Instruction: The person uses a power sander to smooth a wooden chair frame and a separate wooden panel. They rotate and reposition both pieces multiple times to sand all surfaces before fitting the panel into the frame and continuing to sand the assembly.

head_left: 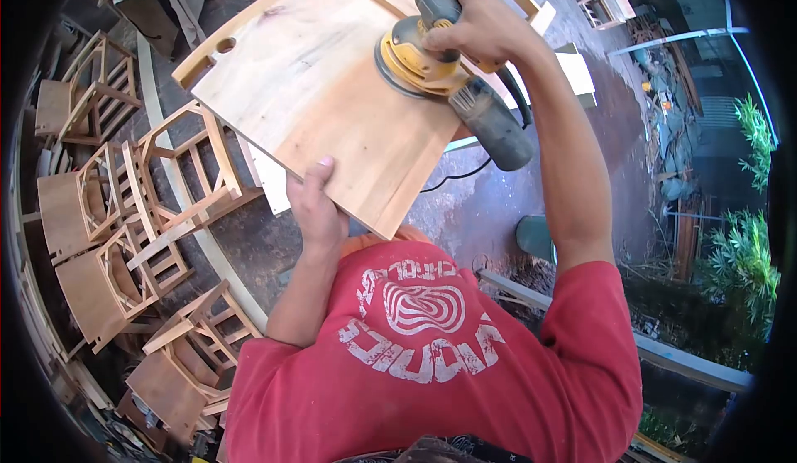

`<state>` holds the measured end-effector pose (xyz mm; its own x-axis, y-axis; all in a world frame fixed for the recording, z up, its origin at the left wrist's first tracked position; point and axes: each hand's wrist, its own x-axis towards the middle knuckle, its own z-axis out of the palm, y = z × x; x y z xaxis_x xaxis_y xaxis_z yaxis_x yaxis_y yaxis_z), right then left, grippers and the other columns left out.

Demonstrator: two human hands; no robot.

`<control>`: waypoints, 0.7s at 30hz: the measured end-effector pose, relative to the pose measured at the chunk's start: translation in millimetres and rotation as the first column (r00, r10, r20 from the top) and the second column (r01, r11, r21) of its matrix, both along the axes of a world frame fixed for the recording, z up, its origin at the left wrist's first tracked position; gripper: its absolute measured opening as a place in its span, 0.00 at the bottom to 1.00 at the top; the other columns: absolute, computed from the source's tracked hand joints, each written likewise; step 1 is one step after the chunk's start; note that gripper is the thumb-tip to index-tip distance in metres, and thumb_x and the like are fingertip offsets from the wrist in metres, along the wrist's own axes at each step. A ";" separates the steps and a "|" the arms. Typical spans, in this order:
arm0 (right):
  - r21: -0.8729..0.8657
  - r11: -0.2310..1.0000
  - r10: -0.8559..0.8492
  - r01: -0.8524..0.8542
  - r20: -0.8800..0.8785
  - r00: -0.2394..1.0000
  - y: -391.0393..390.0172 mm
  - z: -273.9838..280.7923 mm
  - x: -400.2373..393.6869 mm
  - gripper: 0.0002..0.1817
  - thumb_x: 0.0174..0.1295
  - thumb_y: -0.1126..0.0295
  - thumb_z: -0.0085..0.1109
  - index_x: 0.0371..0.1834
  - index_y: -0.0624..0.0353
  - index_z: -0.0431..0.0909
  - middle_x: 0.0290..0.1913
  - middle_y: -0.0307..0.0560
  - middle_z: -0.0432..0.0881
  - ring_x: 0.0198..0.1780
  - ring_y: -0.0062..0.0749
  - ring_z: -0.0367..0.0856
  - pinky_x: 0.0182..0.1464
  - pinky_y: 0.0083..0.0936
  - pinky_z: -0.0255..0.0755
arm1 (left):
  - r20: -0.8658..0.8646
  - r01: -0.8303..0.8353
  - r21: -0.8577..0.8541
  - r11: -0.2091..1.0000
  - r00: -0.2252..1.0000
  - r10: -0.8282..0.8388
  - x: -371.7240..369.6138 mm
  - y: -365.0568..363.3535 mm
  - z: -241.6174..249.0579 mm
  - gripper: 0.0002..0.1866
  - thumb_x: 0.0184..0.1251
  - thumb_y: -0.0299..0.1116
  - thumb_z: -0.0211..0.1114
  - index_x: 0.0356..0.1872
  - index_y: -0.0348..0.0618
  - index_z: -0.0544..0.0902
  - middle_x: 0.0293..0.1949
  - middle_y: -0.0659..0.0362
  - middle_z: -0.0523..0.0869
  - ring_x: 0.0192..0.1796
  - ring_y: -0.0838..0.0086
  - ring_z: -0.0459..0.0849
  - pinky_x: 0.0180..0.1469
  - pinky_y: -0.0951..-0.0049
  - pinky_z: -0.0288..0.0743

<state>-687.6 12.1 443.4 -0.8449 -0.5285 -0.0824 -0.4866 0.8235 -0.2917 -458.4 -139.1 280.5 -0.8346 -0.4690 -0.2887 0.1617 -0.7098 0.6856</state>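
Unfinished wooden chairs (108,214) stood to the left of the wooden panel (332,106), which lay tilted in front of the person's torso. The yellow-and-black orbital sander (415,56) rested on the panel's right part, its dark dust canister (498,131) jutting past the edge. The right hand (477,23) clasped the sander's top; the left hand (317,210) pinched the panel's near-left edge, thumb on top.

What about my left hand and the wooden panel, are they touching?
Touching. The head view shows it: the left hand lays its thumb on top of the wooden panel, at the edge.
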 end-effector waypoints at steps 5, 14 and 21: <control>-0.095 0.995 0.018 0.003 0.218 0.976 -57.3 15.4 -29.2 0.45 0.49 0.61 0.76 0.75 0.50 0.70 0.49 0.57 0.87 0.44 0.41 0.87 0.46 0.37 0.81 | -0.013 0.043 0.000 0.999 0.999 -0.043 3.1 -2.7 -2.4 0.36 0.67 0.26 0.59 0.76 0.32 0.59 0.66 0.42 0.75 0.67 0.55 0.80 0.69 0.55 0.78; -0.073 0.996 -0.021 0.045 0.297 0.955 -145.6 17.7 -77.6 0.46 0.47 0.65 0.76 0.74 0.55 0.70 0.43 0.58 0.87 0.30 0.40 0.84 0.28 0.34 0.79 | -0.014 0.073 -0.079 0.994 0.997 -0.074 6.3 -9.3 -3.8 0.35 0.66 0.27 0.62 0.73 0.29 0.63 0.64 0.44 0.77 0.66 0.59 0.80 0.70 0.60 0.74; -0.129 0.988 0.122 -0.086 0.299 0.946 -161.9 17.7 -96.3 0.44 0.48 0.67 0.74 0.73 0.55 0.68 0.39 0.57 0.85 0.26 0.36 0.82 0.22 0.33 0.77 | 0.001 0.073 -0.139 0.988 0.997 -0.073 5.1 -7.0 -8.7 0.34 0.66 0.27 0.61 0.73 0.28 0.63 0.64 0.44 0.77 0.64 0.60 0.82 0.68 0.62 0.76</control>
